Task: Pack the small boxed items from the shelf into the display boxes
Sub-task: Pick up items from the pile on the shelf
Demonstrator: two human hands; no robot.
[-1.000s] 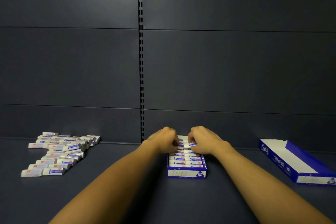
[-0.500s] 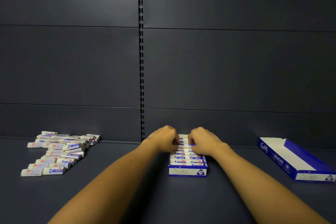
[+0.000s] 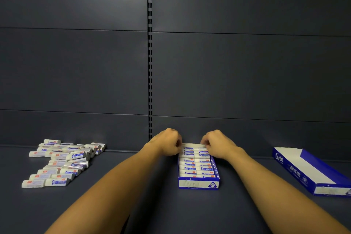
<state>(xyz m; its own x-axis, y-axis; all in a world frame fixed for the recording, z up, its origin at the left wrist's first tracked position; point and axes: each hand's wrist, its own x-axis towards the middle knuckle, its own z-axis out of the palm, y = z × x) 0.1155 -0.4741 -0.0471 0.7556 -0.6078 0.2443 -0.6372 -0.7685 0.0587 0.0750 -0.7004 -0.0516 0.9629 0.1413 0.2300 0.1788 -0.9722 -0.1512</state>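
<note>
A blue and white display box (image 3: 198,184) stands on the dark shelf, filled with two columns of small white and blue boxed items (image 3: 197,167). Both of my hands are at its far end. My left hand (image 3: 168,144) has its fingers curled against the far left corner of the box. With curled fingers, my right hand (image 3: 218,144) pinches the farthest boxed item (image 3: 191,146) in the right column. A loose pile of several more boxed items (image 3: 62,159) lies on the shelf at the left.
A second display box (image 3: 311,172), with nothing in it, lies at an angle on the right of the shelf. The dark back panel (image 3: 247,81) rises right behind the filled box, with a slotted upright (image 3: 150,62) in the middle.
My hands have moved slightly apart and towards the far end of the filled box; more of the far rows now shows between them. The loose pile and the second box have not moved.
</note>
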